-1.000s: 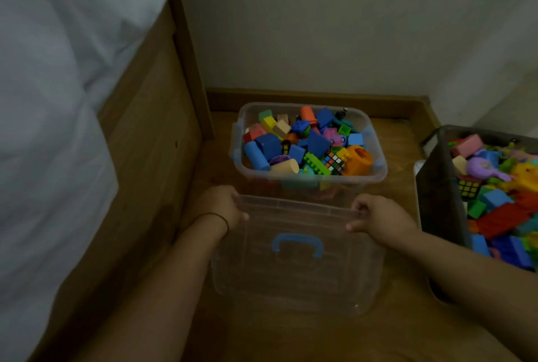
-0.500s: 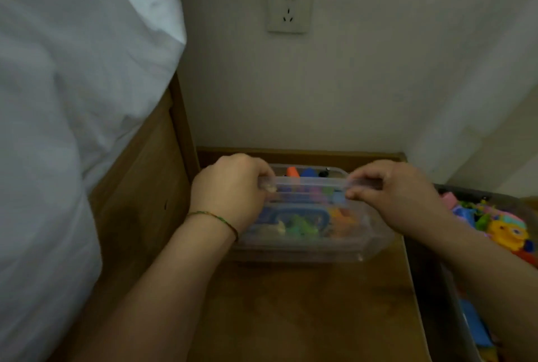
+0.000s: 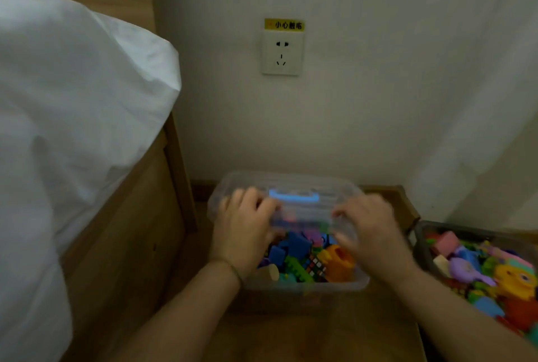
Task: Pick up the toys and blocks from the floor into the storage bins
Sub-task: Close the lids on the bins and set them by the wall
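Observation:
A clear plastic bin point(image 3: 343, 284) full of coloured blocks, an orange cup and a small puzzle cube stands on the wooden floor against the wall. A clear lid point(image 3: 291, 187) with a blue handle point(image 3: 293, 197) lies tilted over the bin's far half, its near edge raised. My left hand point(image 3: 243, 228) grips the lid's near left edge. My right hand point(image 3: 369, 228) grips its near right edge. The bin's near half is uncovered. Both hands are blurred by motion.
A dark bin point(image 3: 422, 245) heaped with toys stands at the right. A wooden bed frame point(image 3: 139, 230) with white bedding point(image 3: 72, 117) lies to the left. A wall socket point(image 3: 281, 53) sits above the clear bin. Bare wooden floor point(image 3: 305, 332) lies in front.
Both hands carried the lid from the floor in front of the bin up and over it. The lid now rests over the bin's far half. The camera has tilted upward.

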